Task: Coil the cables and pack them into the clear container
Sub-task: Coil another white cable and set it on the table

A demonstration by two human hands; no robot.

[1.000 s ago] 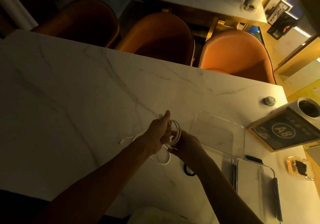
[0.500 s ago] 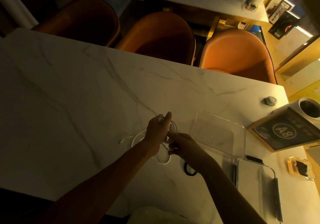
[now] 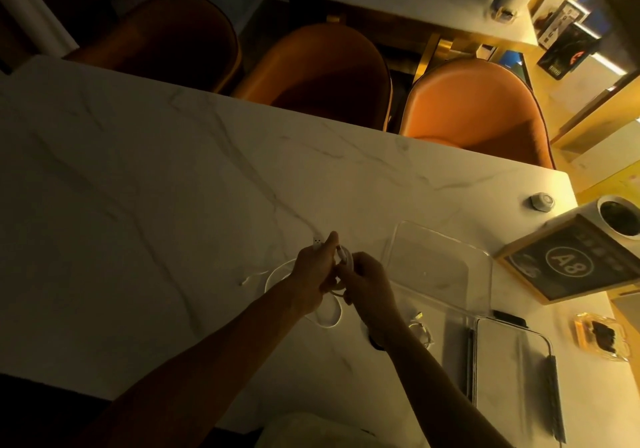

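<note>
Cable (image 3: 325, 319) plug (image 3: 317, 241) pointing away, upright.

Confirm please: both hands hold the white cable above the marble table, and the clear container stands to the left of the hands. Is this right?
Not quite. In the head view the clear container stands to the right of the hands, not the left. The rest holds: left hand and right hand both hold the white cable above the marble table.

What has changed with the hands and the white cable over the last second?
The right hand came off the coil's underside and now pinches the white cable beside the left hand, which keeps gripping the coil with the plug end above its knuckles. The loose loop and tail lie on the table as before. The clear container stays empty; its lid has not moved.
</note>
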